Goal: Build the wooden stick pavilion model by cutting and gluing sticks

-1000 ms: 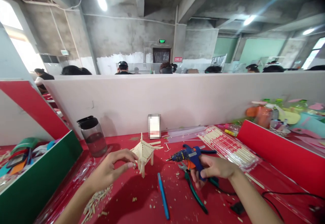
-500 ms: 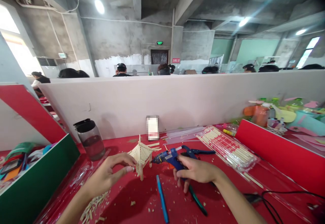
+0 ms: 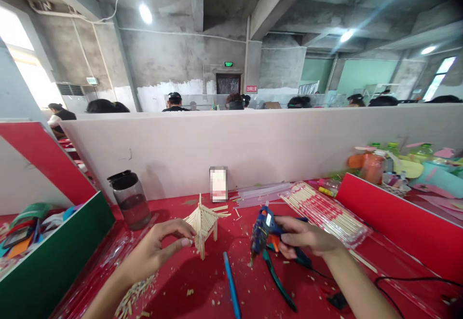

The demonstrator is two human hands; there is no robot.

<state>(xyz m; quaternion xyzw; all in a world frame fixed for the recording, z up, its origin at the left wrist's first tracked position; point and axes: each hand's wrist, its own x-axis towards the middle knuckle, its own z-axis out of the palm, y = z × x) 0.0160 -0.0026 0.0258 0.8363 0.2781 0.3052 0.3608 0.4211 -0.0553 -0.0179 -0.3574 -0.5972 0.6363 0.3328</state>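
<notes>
Head view: my left hand (image 3: 155,250) pinches a leg of the stick pavilion (image 3: 204,220). My right hand (image 3: 307,238) grips the blue glue gun (image 3: 263,229), nozzle down over the worktop (image 3: 253,287).

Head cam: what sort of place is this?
Likely a shared craft workshop in a bare industrial hall. Cues: raw concrete ceiling, people beyond the white divider, and a red bench where the right hand holds a glue gun and the left hand pinches a stick pavilion.

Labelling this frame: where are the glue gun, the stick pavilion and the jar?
glue gun (image 3: 260,232): head view, blue body.
stick pavilion (image 3: 203,218): head view, roof.
jar (image 3: 130,205): head view, glass wall.
</notes>
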